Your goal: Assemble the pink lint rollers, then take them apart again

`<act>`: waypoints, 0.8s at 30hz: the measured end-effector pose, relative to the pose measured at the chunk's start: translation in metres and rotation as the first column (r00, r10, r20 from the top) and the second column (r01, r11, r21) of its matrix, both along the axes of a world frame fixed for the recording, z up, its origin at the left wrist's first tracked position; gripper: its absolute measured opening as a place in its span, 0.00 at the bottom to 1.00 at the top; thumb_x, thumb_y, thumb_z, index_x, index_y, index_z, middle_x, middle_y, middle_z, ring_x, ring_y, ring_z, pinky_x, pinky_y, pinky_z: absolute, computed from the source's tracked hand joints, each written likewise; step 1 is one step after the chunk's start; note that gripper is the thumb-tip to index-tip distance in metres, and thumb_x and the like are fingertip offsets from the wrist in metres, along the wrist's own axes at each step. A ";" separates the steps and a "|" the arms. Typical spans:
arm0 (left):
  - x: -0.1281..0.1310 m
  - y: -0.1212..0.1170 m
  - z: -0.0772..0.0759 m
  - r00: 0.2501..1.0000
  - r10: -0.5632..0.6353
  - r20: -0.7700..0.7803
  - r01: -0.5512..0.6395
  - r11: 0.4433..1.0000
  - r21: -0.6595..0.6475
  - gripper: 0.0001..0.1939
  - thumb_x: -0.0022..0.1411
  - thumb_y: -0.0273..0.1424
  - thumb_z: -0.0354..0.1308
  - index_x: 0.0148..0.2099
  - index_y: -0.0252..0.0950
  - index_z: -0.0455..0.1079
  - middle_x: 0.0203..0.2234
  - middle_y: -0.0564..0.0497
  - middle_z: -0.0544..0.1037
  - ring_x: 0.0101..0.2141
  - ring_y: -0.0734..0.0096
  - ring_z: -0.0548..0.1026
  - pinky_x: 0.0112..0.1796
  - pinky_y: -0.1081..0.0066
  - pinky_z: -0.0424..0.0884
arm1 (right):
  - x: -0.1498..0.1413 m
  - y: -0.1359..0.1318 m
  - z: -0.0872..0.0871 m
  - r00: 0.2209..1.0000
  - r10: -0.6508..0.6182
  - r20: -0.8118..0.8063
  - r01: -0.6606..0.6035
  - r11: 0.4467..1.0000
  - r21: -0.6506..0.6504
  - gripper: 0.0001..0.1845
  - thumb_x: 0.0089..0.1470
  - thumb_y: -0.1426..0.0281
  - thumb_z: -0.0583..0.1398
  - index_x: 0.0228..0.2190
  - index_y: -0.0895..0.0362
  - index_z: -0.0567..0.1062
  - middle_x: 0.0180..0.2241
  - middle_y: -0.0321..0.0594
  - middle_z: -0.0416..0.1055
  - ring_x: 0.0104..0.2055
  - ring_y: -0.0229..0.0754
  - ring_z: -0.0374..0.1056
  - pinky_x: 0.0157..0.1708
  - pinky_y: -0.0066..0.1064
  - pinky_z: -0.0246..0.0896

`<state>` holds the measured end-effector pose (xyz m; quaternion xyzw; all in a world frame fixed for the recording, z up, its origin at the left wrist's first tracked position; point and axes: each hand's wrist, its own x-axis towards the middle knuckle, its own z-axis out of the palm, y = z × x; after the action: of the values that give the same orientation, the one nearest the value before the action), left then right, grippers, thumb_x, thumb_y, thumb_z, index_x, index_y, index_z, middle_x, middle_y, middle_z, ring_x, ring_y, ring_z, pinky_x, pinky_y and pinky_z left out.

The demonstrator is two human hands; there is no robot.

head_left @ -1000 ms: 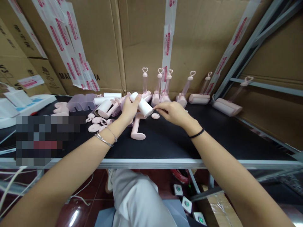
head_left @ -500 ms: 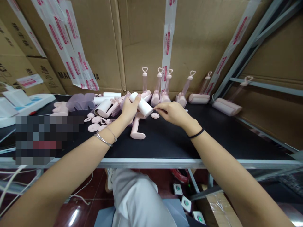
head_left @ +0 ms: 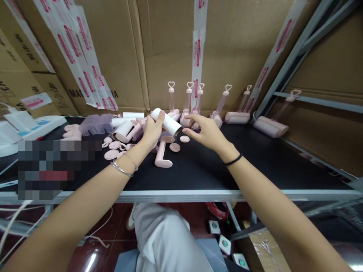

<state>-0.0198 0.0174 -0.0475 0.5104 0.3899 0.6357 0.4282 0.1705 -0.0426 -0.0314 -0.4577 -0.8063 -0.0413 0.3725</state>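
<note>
My left hand (head_left: 153, 127) is wrapped round a white roll (head_left: 169, 124), held tilted above the table with its dark hollow end toward the right. Just off that end is my right hand (head_left: 202, 128), its thumb and fingers apart and nothing visible in them. Below the roll lie two pink round caps: a nearer cap (head_left: 175, 147) and a farther cap (head_left: 185, 139). A pink L-shaped handle piece (head_left: 163, 155) rests in front of my left hand. More white rolls (head_left: 124, 129) and pink parts are heaped to the left of it.
Along the back stand several pink pieces with clear tubes and heart-shaped rings, one pink piece (head_left: 238, 117) among them. Purple translucent covers (head_left: 96, 124) and a white power strip (head_left: 42, 128) are at the left. Cardboard boxes (head_left: 167, 45) wall the rear; a metal frame (head_left: 306, 49) borders the right.
A pink round cap now lies below the roll, and the roll's near end shows hollow. My right hand has opened from a pinch beside that end. The left hand keeps its hold.
</note>
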 end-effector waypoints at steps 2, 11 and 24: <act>0.002 -0.004 0.000 0.995 -0.091 -0.037 0.093 0.995 0.047 0.21 0.60 0.47 0.59 0.45 0.37 0.61 0.41 0.45 0.74 0.44 0.64 0.76 0.41 0.64 0.77 | -0.005 0.000 -0.002 1.000 0.012 -0.027 -0.014 0.997 -0.071 0.27 0.55 0.58 0.61 0.54 0.55 0.69 0.40 0.42 0.77 0.39 0.45 0.71 0.39 0.33 0.61; -0.013 -0.012 0.015 0.844 -0.198 -0.498 0.295 0.947 0.123 0.19 0.65 0.38 0.51 0.56 0.39 0.66 0.50 0.44 0.75 0.50 0.62 0.74 0.49 0.60 0.72 | 0.003 0.004 0.000 0.996 -0.075 -0.056 0.066 0.988 -0.142 0.32 0.46 0.66 0.61 0.54 0.59 0.68 0.44 0.47 0.75 0.43 0.49 0.70 0.43 0.37 0.63; -0.060 -0.025 0.040 0.006 -0.310 -0.951 0.259 0.919 -0.298 0.16 0.44 0.29 0.56 0.38 0.40 0.76 0.37 0.48 0.82 0.37 0.62 0.77 0.41 0.70 0.71 | 0.030 0.022 -0.012 0.880 -0.355 0.317 0.439 0.863 -0.251 0.18 0.53 0.58 0.61 0.38 0.60 0.75 0.39 0.53 0.74 0.37 0.49 0.70 0.36 0.35 0.63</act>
<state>-0.0802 -0.0073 -0.0072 0.8616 0.4754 0.0123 0.1773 0.2000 -0.0205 -0.0435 -0.6589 -0.7314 -0.0481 0.1690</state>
